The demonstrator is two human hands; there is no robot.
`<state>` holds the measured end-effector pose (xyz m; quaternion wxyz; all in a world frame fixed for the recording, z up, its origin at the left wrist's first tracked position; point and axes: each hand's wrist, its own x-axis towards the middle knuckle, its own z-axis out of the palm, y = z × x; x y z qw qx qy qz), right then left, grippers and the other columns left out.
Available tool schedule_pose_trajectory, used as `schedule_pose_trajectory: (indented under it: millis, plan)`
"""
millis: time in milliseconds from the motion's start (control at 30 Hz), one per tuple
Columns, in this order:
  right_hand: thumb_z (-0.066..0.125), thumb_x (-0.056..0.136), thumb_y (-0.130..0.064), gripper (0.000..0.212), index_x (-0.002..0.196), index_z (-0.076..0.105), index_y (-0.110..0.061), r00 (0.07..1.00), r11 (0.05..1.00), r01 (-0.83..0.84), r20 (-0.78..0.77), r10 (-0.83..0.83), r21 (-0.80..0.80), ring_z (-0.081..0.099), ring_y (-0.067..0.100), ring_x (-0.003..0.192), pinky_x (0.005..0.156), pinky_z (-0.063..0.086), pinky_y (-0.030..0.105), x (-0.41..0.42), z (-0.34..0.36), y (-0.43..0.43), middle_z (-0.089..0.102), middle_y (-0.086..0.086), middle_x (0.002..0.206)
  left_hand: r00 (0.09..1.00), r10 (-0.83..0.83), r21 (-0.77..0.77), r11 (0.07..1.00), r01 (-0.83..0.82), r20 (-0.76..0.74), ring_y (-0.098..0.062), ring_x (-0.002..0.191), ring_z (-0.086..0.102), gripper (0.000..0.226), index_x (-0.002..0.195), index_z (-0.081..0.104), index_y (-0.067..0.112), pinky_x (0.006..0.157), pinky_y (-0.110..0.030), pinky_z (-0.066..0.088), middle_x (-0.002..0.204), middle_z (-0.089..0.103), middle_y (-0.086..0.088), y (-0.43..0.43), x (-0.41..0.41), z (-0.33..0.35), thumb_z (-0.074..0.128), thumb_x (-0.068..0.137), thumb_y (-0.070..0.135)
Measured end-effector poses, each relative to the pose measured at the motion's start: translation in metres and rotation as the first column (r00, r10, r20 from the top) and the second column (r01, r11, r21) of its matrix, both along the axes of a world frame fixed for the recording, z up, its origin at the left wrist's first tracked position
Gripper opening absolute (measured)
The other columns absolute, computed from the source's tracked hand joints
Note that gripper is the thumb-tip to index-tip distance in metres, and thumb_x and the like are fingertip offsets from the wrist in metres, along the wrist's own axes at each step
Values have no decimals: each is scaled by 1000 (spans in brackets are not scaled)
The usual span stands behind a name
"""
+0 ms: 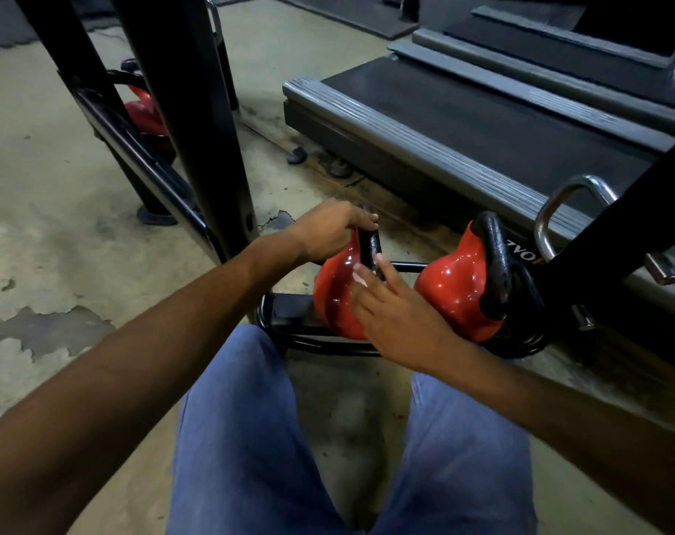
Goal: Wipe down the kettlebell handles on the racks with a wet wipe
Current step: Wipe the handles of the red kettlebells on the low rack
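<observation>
Two red kettlebells with black handles sit on a low black rack (285, 318) in front of my knees. My left hand (328, 231) grips the top of the handle (368, 245) of the nearer kettlebell (334, 299). My right hand (397, 314) lies against that kettlebell's side, thumb and forefinger pinching a small white wet wipe (361, 280) at the base of the handle; most of the wipe is hidden under the fingers. The second kettlebell (455, 287) stands untouched just to the right, its handle (496, 264) upright.
A third red kettlebell (146, 113) sits on another rack section at the back left, behind a thick black upright (185, 110). A treadmill deck (482, 121) runs along the right, with a chrome loop handle (556, 214) near it. The concrete floor (58, 225) is worn.
</observation>
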<state>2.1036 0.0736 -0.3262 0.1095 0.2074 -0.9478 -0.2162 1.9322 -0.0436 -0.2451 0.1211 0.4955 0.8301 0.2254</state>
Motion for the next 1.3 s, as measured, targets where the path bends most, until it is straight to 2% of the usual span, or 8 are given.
schedule_pose_trajectory:
  millis: [100, 333, 700, 833, 900, 1033, 1100, 1300]
  plan:
    - [44, 100, -23, 45, 135, 59, -1, 994, 941, 12, 95, -46, 339, 39, 48, 142, 120, -11, 67, -15, 15, -9, 60, 23, 136, 1000, 8, -28, 1000, -8, -28, -13, 143, 39, 57, 136, 61, 15, 120, -32, 28, 150, 51, 0, 3, 0, 0, 39, 90, -10]
    - [55, 96, -21, 43, 133, 63, -2, 992, 920, -56, 127, 7, 388, 43, 46, 138, 119, -11, 69, -4, 14, -15, 61, 23, 134, 999, 8, -32, 999, -9, -44, -12, 145, 36, 57, 139, 58, 17, 120, -33, 28, 152, 48, 2, 1, 3, -4, 40, 91, -10]
    - [44, 98, -5, 42, 136, 63, -8, 969, 940, 101, -181, -167, -326, 39, 33, 148, 123, 26, 54, 1, -11, -8, 53, 12, 151, 1000, 1, 29, 1000, -2, 26, -12, 144, 38, 56, 137, 60, 14, 116, -23, 24, 150, 50, 1, -2, -3, -10, 39, 91, -9]
    - [50, 102, 3, 43, 143, 58, -7, 852, 577, 121, -214, -478, -808, 42, 23, 147, 121, 36, 45, 7, -31, -43, 50, 10, 154, 1000, -25, 44, 999, 24, 16, -12, 142, 40, 58, 139, 59, 11, 112, -13, 19, 150, 50, -2, -3, -4, -13, 41, 88, -9]
    - [47, 107, -5, 38, 142, 59, -9, 744, 235, 120, -70, -664, -965, 52, 15, 139, 115, 43, 35, 1, -28, -66, 58, 5, 147, 999, -44, 47, 998, 44, -7, -13, 143, 40, 61, 140, 58, 10, 112, -13, 18, 150, 50, -4, -3, -4, -16, 42, 86, -12]
    - [44, 103, -24, 34, 78, 66, -18, 646, -347, 187, 381, -661, -919, 57, 7, 69, 71, 44, 37, -35, -3, -47, 63, -4, 73, 995, -86, 68, 994, 89, -46, -14, 143, 40, 63, 140, 57, 9, 116, -18, 20, 151, 49, -4, -5, -10, -23, 42, 84, -15]
    - [46, 97, -27, 30, 73, 61, -16, 658, -584, 254, 581, -479, -771, 52, 17, 64, 67, 43, 39, -48, 13, -28, 57, 6, 68, 993, -101, 79, 991, 106, -65, -16, 141, 43, 58, 138, 60, 9, 116, -19, 22, 149, 51, -5, -3, -13, -24, 44, 86, -12]
    - [49, 99, -37, 28, 89, 70, -22, 694, -686, 352, 669, -266, -637, 63, 17, 92, 88, 46, 36, -21, 6, -28, 70, 1, 91, 989, -103, 66, 992, 111, -106, -16, 140, 44, 62, 139, 60, 15, 119, -29, 30, 149, 52, 2, 0, -20, -32, 48, 83, -9]
